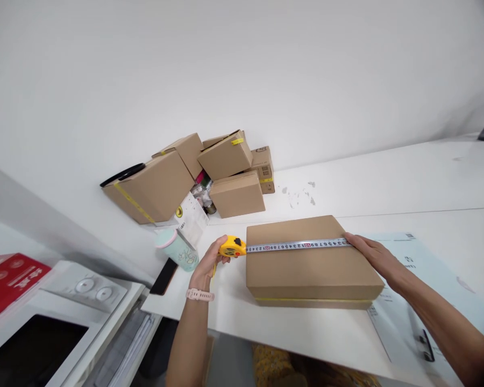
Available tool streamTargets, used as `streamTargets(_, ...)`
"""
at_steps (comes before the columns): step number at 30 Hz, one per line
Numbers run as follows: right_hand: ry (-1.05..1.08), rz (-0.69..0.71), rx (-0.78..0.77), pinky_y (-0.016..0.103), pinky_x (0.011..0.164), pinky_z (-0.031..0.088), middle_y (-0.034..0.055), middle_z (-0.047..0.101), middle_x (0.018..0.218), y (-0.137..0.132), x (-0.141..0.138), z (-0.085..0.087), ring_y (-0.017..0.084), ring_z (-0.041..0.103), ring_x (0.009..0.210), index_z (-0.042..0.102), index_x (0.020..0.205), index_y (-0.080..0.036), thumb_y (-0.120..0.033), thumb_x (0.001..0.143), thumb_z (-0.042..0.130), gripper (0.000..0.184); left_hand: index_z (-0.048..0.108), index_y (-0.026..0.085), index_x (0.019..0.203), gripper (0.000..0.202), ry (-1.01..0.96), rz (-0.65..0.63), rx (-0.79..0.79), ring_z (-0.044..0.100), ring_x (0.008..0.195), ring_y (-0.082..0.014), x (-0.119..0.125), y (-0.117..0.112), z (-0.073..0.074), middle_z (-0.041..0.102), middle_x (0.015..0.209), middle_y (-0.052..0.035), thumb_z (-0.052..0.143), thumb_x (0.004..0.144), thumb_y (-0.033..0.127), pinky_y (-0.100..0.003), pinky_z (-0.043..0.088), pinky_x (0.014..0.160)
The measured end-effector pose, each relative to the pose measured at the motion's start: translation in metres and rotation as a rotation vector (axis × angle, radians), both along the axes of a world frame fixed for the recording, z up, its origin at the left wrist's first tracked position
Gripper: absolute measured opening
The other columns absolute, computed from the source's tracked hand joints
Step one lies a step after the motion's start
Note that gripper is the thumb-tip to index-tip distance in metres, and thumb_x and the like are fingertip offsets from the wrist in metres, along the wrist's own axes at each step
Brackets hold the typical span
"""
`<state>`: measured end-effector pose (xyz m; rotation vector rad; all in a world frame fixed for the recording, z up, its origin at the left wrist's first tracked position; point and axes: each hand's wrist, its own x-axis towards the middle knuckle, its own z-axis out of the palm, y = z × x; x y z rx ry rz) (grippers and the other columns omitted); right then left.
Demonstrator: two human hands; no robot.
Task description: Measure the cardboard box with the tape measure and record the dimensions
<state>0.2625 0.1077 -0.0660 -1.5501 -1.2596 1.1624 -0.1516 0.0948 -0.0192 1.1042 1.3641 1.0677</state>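
Observation:
A flat cardboard box (306, 269) lies on the white table (427, 177) in front of me. My left hand (210, 263) is closed around a yellow tape measure case (233, 246) at the box's left edge. The white tape blade (298, 245) runs across the box top from left to right. My right hand (373, 252) presses the blade's end down at the right edge of the box, fingers pinched on it. A pale watch strap sits on my left wrist.
Several cardboard boxes (226, 156) are piled against the wall at the back. A mint cup (177, 248), a black phone (163, 276) and a printed sheet (411, 290) lie nearby. A white appliance (64, 317) with a red box (8, 282) stands at the left.

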Motion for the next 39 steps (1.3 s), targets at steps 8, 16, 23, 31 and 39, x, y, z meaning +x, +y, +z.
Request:
streamTargets(8, -0.12, 0.121, 0.055, 0.033, 0.056, 0.046, 0.0049, 0.07, 0.076, 0.003, 0.006, 0.003, 0.023, 0.063, 0.067, 0.065, 0.078, -0.023, -0.076, 0.087, 0.056, 0.055, 0.066, 0.015, 0.076, 0.052, 0.029, -0.005, 0.042, 0.039, 0.047, -0.0081, 0.007, -0.001, 0.005, 0.063, 0.063, -0.0005, 0.068, 0.076, 0.067, -0.026, 0.039, 0.055)
streamTargets(16, -0.136, 0.149, 0.166, 0.032, 0.062, 0.041, 0.0022, 0.058, 0.074, 0.026, 0.018, 0.035, 0.018, 0.05, 0.067, 0.054, 0.071, -0.023, -0.075, 0.091, 0.052, 0.056, 0.066, 0.015, 0.094, 0.045, -0.002, -0.179, 0.144, 0.059, 0.063, -0.0139, 0.029, -0.049, 0.033, 0.075, 0.09, -0.0094, 0.067, 0.088, 0.06, -0.026, 0.047, 0.06)
streamTargets(23, -0.222, 0.418, 0.274, 0.033, 0.068, 0.044, 0.0018, 0.061, 0.081, 0.082, -0.029, 0.069, 0.02, 0.053, 0.075, 0.057, 0.082, -0.024, -0.078, 0.088, 0.055, 0.054, 0.062, 0.014, 0.12, 0.067, -0.554, -0.508, -0.23, 0.069, 0.07, -0.0188, 0.134, -0.122, -0.031, 0.074, 0.094, -0.0113, 0.087, 0.061, 0.034, -0.027, 0.054, 0.06)
streamTargets(31, -0.538, 0.484, 0.282, 0.037, 0.071, 0.045, 0.0078, 0.068, 0.08, 0.117, -0.064, 0.046, 0.026, 0.062, 0.078, 0.051, 0.069, -0.024, -0.066, 0.088, 0.054, 0.046, 0.052, 0.019, 0.118, 0.056, -0.802, -0.422, -0.124, 0.071, 0.058, -0.0218, 0.196, -0.132, -0.054, 0.073, 0.089, -0.0084, 0.068, 0.078, 0.056, -0.031, 0.053, 0.058)
streamTargets(39, -0.473, 0.542, 0.321, 0.034, 0.072, 0.043, 0.0034, 0.07, 0.08, 0.12, -0.059, 0.036, 0.023, 0.062, 0.078, 0.058, 0.072, -0.023, -0.062, 0.083, 0.062, 0.04, 0.047, 0.021, 0.122, 0.06, -0.844, -0.398, -0.231, 0.077, 0.067, -0.0256, 0.194, -0.146, -0.069, 0.076, 0.096, -0.0103, 0.068, 0.08, 0.058, -0.029, 0.054, 0.059)
